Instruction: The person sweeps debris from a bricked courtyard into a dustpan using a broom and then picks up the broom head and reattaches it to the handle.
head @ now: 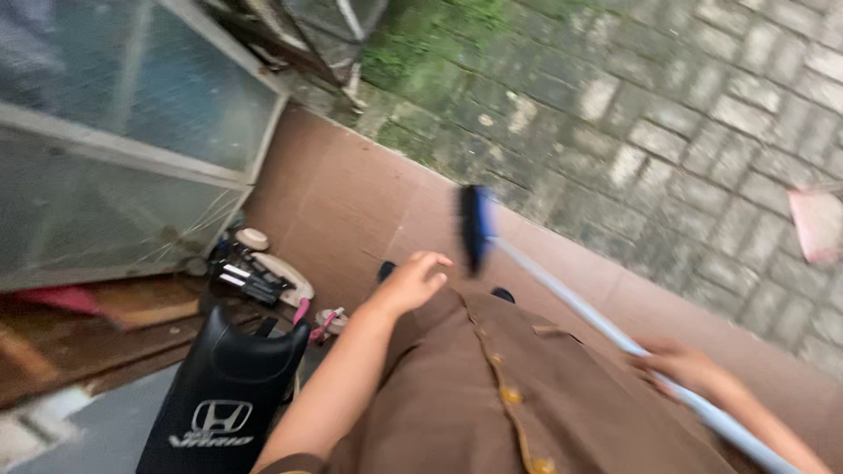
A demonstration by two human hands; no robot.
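Note:
My right hand [680, 367] is closed around the pale blue-white handle [580, 307] of a broom. The handle runs up and left to a dark blue brush head [475, 226], which hovers blurred over the brown tiled floor [351, 193]. My left hand [413, 281] hangs in front of my brown buttoned shirt [492, 395] with its fingers loosely apart and nothing in it. It is just left of the brush head and apart from it. My dark shoe tips [502, 294] show below the brush.
A glass-panelled cabinet [123, 132] stands at the left. Sandals and slippers [263, 272] lie beside it. A black motorbike part [224, 395] is at the bottom left. Mossy paving bricks [659, 114] lie beyond the floor's edge, with a pink object [817, 224] at the right.

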